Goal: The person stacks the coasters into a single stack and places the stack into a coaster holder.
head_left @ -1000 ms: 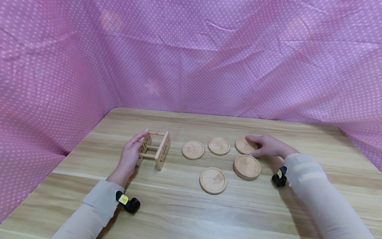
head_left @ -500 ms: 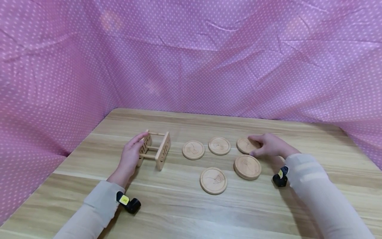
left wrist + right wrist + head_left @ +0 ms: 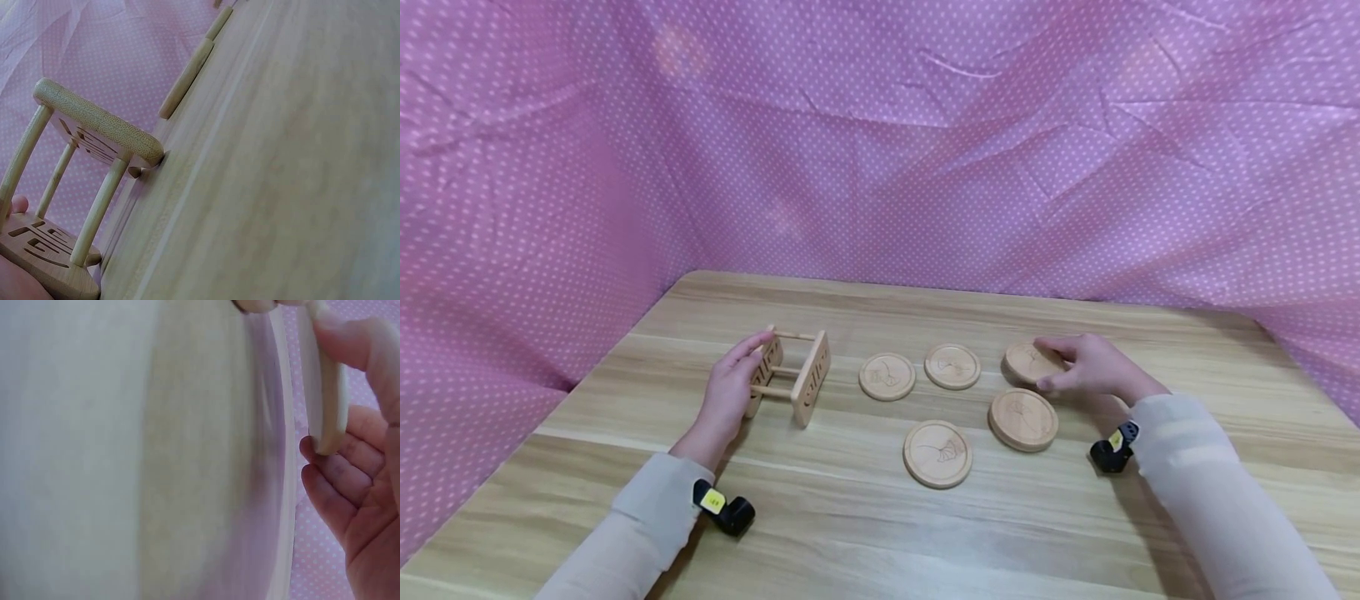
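Note:
My left hand (image 3: 726,392) grips the left panel of a small wooden coaster holder (image 3: 812,379), with cut-out lettering and round rods between its two panels. In the left wrist view the same holder (image 3: 97,119) stands on the table, a fingertip showing behind a rod. At the right, my right hand (image 3: 1097,367) pinches a round wooden coaster (image 3: 1032,363) at its right edge. That coaster (image 3: 334,406) is off the table in the right wrist view, thumb on one face and fingers around its edge. Just in front of it lies a thicker coaster or stack (image 3: 1022,419).
Between the hands lie more engraved coasters: one left (image 3: 887,377), one middle (image 3: 952,367) and one nearer (image 3: 937,453). The wood-grain table (image 3: 820,517) ends at the back against a pink dotted cloth (image 3: 880,167). Small black cameras sit on both wrists.
My right hand has taken hold of the back right coaster, raised it slightly and shifted it to the right. The left hand and the holder stay in place.

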A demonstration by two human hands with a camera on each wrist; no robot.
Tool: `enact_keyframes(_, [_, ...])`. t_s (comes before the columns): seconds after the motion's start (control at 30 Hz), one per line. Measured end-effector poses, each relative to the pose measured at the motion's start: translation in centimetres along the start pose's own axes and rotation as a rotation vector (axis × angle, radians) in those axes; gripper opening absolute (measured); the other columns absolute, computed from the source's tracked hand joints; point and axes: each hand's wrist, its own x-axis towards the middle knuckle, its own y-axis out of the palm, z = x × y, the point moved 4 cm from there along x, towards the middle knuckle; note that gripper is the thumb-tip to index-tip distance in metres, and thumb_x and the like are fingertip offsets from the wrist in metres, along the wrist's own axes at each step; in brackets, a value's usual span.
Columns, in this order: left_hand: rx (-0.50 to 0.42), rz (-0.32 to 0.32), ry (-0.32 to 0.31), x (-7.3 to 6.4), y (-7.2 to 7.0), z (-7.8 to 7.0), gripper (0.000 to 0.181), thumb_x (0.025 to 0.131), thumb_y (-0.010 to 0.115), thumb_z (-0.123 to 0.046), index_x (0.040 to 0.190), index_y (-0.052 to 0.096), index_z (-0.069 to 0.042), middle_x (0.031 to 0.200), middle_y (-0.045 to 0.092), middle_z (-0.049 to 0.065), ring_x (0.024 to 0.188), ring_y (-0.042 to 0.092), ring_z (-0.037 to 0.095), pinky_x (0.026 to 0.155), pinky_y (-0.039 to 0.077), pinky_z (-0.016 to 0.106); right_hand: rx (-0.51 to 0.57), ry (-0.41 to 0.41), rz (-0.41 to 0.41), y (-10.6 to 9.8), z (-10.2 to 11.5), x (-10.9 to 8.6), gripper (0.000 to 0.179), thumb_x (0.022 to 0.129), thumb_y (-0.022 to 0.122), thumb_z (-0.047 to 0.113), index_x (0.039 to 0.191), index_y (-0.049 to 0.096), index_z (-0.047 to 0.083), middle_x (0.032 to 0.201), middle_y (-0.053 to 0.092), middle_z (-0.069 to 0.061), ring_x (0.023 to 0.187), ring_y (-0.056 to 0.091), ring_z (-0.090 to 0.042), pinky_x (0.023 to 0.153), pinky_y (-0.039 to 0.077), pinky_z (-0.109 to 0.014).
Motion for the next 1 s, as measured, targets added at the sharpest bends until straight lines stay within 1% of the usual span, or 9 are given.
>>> enact_keyframes(0.2, [0.002, -0.002, 0.007, 0.1, 0.0, 0.0, 0.038, 0.098, 0.033, -0.018, 0.134, 0.043, -0.011, 0.147, 0.031, 0.004, 0.137, 0.023, 0.022, 0.113, 0.016, 0.043, 0.061, 0.037, -0.018, -0.4, 0.1, -0.6, 0.080, 0.068, 0.075, 0.043, 0.131, 0.046, 0.002, 0.129, 0.048, -0.023, 0.115, 0.049, -0.039, 0.096, 0.040, -0.051])
enact_keyframes(0.43, [-0.008, 0.002, 0.006, 0.1, 0.0, 0.0, 0.038, 0.098, 0.033, -0.017, 0.134, 0.042, -0.010, 0.147, 0.030, 0.004, 0.137, 0.022, 0.022, 0.114, 0.016, 0.043, 0.095, -0.018, -0.046, -0.7, 0.8, -1.1, 0.078, 0.066, 0.079, 0.035, 0.128, 0.048, -0.001, 0.126, 0.052, -0.021, 0.115, 0.050, -0.038, 0.096, 0.041, -0.047])
enact_keyframes(0.47, [-0.009, 0.002, 0.004, 0.2, 0.0, 0.0, 0.038, 0.098, 0.033, -0.017, 0.134, 0.042, -0.011, 0.147, 0.030, 0.004, 0.137, 0.022, 0.022, 0.114, 0.016, 0.042, 0.094, -0.022, -0.048, -0.6, 0.9, -1.1, 0.077, 0.066, 0.079, 0.034, 0.127, 0.049, -0.001, 0.126, 0.052, -0.019, 0.115, 0.050, -0.036, 0.096, 0.042, -0.043])
enact_keyframes(0.57, [-0.010, -0.001, 0.000, 0.2, 0.0, 0.0, 0.038, 0.098, 0.032, -0.017, 0.134, 0.042, -0.011, 0.148, 0.030, 0.004, 0.137, 0.022, 0.022, 0.114, 0.016, 0.042, 0.112, -0.046, -0.056, -0.6, 1.2, -1.3, 0.076, 0.065, 0.080, 0.031, 0.126, 0.050, -0.001, 0.125, 0.054, -0.018, 0.115, 0.050, -0.034, 0.093, 0.044, -0.025])
enact_keyframes(0.63, [-0.010, -0.002, -0.001, 0.2, 0.0, 0.0, 0.038, 0.098, 0.032, -0.017, 0.134, 0.042, -0.011, 0.148, 0.030, 0.003, 0.137, 0.022, 0.022, 0.114, 0.016, 0.042, 0.128, -0.069, -0.058, -0.5, 1.5, -1.4, 0.074, 0.064, 0.080, 0.028, 0.126, 0.050, -0.002, 0.124, 0.055, -0.017, 0.114, 0.051, -0.032, 0.090, 0.040, -0.012])
enact_keyframes(0.7, [-0.007, -0.002, -0.002, 0.1, 0.0, 0.0, 0.038, 0.098, 0.032, -0.017, 0.134, 0.042, -0.011, 0.147, 0.030, 0.003, 0.137, 0.022, 0.022, 0.114, 0.016, 0.042, 0.143, -0.100, -0.054, -0.3, 1.9, -1.5, 0.073, 0.064, 0.080, 0.024, 0.125, 0.051, -0.003, 0.122, 0.057, -0.017, 0.113, 0.052, -0.032, 0.087, 0.036, -0.005])
enact_keyframes(0.77, [-0.004, -0.003, -0.004, 0.1, 0.0, 0.0, 0.038, 0.098, 0.033, -0.017, 0.134, 0.042, -0.011, 0.147, 0.030, 0.003, 0.137, 0.022, 0.021, 0.114, 0.016, 0.042, 0.149, -0.124, -0.046, -0.1, 2.2, -1.6, 0.071, 0.064, 0.079, 0.021, 0.124, 0.051, -0.004, 0.121, 0.057, -0.017, 0.112, 0.052, -0.031, 0.089, 0.037, -0.008])
enact_keyframes(0.93, [-0.006, 0.001, -0.009, 0.0, 0.0, 0.0, 0.038, 0.098, 0.033, -0.017, 0.134, 0.042, -0.011, 0.148, 0.030, 0.003, 0.137, 0.022, 0.021, 0.114, 0.015, 0.042, 0.142, -0.134, -0.024, 0.2, 2.8, -2.1, 0.071, 0.062, 0.079, 0.019, 0.125, 0.051, -0.002, 0.123, 0.057, -0.014, 0.115, 0.050, -0.029, 0.095, 0.043, -0.035])
enact_keyframes(1.0, [-0.007, 0.004, -0.006, -0.1, 0.0, -0.1, 0.038, 0.098, 0.032, -0.017, 0.134, 0.042, -0.010, 0.148, 0.029, 0.003, 0.137, 0.022, 0.021, 0.114, 0.015, 0.042, 0.144, -0.136, -0.016, 0.3, 3.0, -2.2, 0.073, 0.062, 0.080, 0.020, 0.125, 0.051, -0.001, 0.124, 0.056, -0.013, 0.116, 0.049, -0.029, 0.095, 0.043, -0.037])
